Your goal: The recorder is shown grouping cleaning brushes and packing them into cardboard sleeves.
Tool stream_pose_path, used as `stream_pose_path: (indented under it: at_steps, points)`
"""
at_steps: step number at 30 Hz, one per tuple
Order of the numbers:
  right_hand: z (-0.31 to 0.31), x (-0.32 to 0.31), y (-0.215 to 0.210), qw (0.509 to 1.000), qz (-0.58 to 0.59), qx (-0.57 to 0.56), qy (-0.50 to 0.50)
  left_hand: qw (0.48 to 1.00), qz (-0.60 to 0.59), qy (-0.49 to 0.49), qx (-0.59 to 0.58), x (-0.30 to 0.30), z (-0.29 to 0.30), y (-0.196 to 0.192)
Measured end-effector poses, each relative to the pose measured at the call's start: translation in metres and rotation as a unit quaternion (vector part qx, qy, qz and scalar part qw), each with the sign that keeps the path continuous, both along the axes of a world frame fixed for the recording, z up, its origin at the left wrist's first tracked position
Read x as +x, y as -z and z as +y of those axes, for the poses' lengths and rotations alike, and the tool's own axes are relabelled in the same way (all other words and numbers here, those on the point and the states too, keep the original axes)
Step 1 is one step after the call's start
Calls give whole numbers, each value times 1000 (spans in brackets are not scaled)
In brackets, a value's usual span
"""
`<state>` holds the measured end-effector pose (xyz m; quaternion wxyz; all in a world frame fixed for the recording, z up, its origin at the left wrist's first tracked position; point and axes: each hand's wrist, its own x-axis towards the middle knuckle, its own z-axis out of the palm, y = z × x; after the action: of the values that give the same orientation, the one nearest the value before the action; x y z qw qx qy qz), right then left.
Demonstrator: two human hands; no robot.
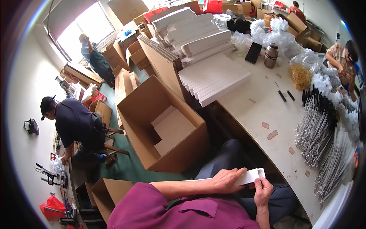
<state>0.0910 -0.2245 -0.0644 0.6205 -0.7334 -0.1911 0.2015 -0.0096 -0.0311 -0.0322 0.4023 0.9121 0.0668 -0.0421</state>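
Across my lap lies a long, narrow white cardboard box (248, 177), its end facing right. My left hand (228, 181) is wrapped over the box a short way from that end. At the end itself, my right hand (263, 191) pinches the lower edge with thumb and fingers, and a small opening shows there. Much of the box's length is hidden behind my left forearm. Ahead on the table, a row of similar white boxes (215, 78) lies side by side, with more stacked behind them.
A large open carton (164, 129) with white boxes inside stands left of the table (244, 99). Bundles of metal-wired brushes (316, 133), two black pens, a phone (253, 52) and a steel flask (271, 55) lie on the table. Other people work at left, far left and right.
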Motion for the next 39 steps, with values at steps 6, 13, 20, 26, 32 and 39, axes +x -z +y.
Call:
stream_pose_path:
  at_steps: [6, 13, 20, 26, 32, 39]
  points:
    - [9, -9, -11, 998, -35, -34, -46, 998, 2, -1, -56, 7, -5, 0]
    - [11, -9, -8, 997, -27, -17, -73, 996, -1, 5, -86, 11, -2, 2]
    - [12, -11, -11, 995, -49, -20, -85, 996, -32, 33, -75, 16, -3, 1]
    - [18, -13, -13, 990, -116, -26, -72, 999, -34, -8, -22, 13, -6, 1]
    - [20, -21, -9, 996, -81, -2, 23, 998, -66, 4, -9, 20, -4, 8]
    - [18, -26, -9, 998, 27, 24, 58, 1000, 0, -2, 30, 19, -7, -6]
